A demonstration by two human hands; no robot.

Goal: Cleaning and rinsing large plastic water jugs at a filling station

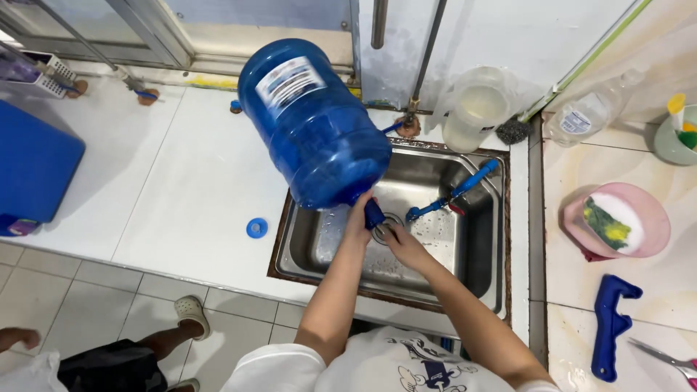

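Blue water jug (312, 123) | white label | tipped over sink (479, 254) | left hand (359, 218) grips neck

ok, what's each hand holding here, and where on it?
The left hand grips the big blue water jug at its neck, tipped mouth-down over the steel sink. The right hand is beside the mouth, over the drain; whether it holds anything cannot be told.

Head camera looks steeply down, close over the sink (479, 276).

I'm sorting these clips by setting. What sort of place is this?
Most likely a home kitchen or wash area: a steel sink with a blue tap set in a white tiled counter, and a sponge in a pink dish nearby.
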